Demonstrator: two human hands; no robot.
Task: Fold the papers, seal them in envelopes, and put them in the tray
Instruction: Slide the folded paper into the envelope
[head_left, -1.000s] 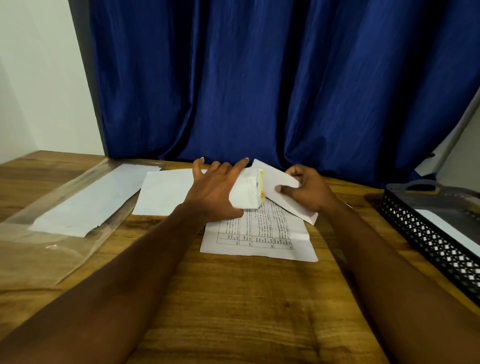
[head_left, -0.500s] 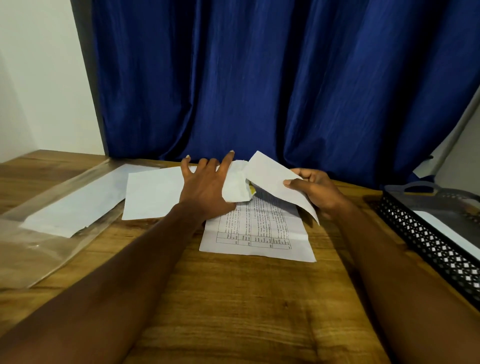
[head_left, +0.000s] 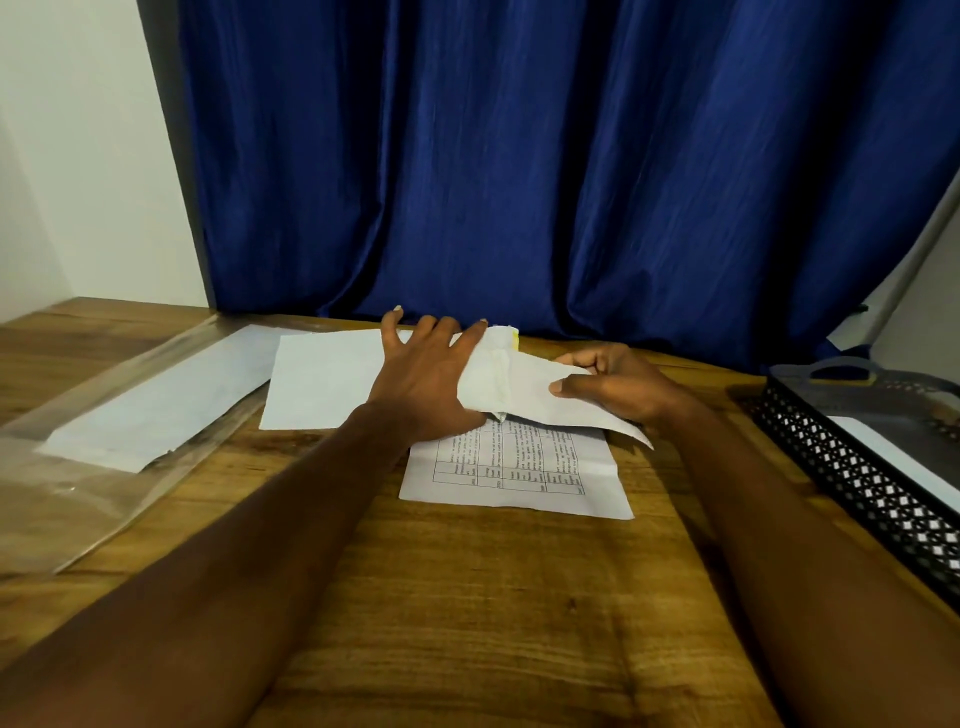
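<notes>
Head view, from the left: I see a clear plastic sleeve (head_left: 78, 499) lying flat on the wooden table (head_left: 467, 597), with spare envelopes (head_left: 156, 400) inside it. Just right of it lies the envelope (head_left: 322, 384). The left hand (head_left: 426, 379) presses it down with straight, spread fingers and grips nothing. The envelope's right end is creased, with a yellow strip (head_left: 514, 340) showing at the far edge. The right hand (head_left: 618, 389) pinches that end between thumb and fingers, holding it off the wood. A creased printed sheet (head_left: 519, 473) lies partly beneath the envelope and both hands. Well to the right stands the black perforated tray (head_left: 852, 467), with a white rectangle (head_left: 898, 457) lying in it.
</notes>
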